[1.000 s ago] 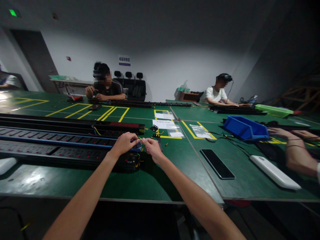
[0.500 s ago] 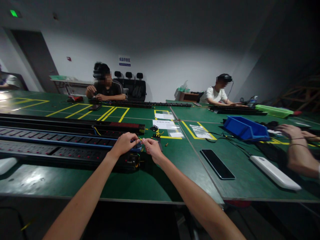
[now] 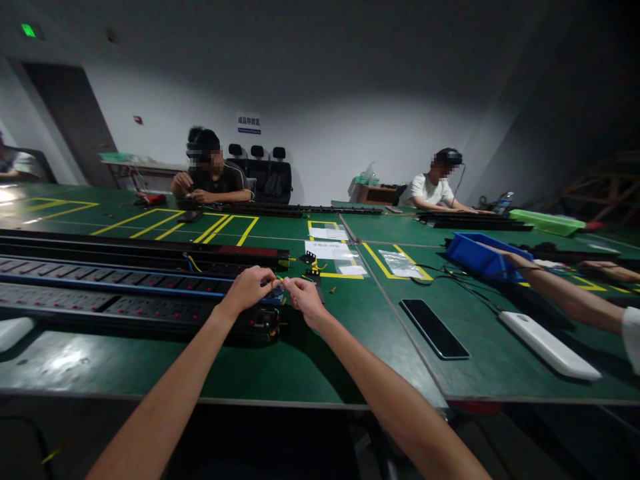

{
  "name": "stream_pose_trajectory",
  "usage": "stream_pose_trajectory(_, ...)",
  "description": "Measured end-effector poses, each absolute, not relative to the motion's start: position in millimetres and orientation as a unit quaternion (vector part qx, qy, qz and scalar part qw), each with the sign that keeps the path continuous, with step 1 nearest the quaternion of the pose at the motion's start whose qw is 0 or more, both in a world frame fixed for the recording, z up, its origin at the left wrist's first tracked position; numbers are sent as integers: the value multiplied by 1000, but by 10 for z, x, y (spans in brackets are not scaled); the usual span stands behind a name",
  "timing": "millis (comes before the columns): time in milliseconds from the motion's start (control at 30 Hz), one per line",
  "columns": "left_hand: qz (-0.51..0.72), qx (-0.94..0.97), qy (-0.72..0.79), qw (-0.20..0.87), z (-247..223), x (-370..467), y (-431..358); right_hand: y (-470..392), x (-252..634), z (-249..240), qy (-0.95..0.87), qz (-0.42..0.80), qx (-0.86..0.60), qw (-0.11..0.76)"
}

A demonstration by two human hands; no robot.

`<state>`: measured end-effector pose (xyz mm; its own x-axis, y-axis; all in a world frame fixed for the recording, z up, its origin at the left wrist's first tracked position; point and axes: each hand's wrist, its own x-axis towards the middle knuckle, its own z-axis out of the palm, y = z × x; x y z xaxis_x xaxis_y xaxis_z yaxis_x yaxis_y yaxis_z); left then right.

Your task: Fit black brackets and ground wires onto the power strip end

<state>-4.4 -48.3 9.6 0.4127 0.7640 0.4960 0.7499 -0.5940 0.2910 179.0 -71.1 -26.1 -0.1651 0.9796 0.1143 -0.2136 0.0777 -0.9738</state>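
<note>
Long black strips with rows of sockets (image 3: 160, 305) lie side by side on the green table, reaching in from the left. Over their right end, my left hand (image 3: 251, 288) is closed in a pinch at a blue-edged strip (image 3: 165, 281). Close beside it, my right hand (image 3: 304, 297) pinches at thin green-yellow wire (image 3: 281, 280) between the two hands. What exactly the left fingertips hold is too small to make out. Small black brackets (image 3: 311, 259) lie just beyond my right hand.
A dark phone (image 3: 434, 329) and a white power bank (image 3: 550, 345) lie to the right. A co-worker's arm (image 3: 565, 293) reaches over a blue bin (image 3: 487, 257). Two people sit across the green table (image 3: 380, 373). Cables run between bin and power bank.
The co-worker's arm at the right has reached left, into the blue bin. My two hands stay almost where they were, fingertips still together at the strip's end.
</note>
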Motion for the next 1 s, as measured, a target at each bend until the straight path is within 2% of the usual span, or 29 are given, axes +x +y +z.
stream_pose_trajectory(1000,297,840,453,12,97,-45,-485,-703,1796,-269,-512,568,-368,529)
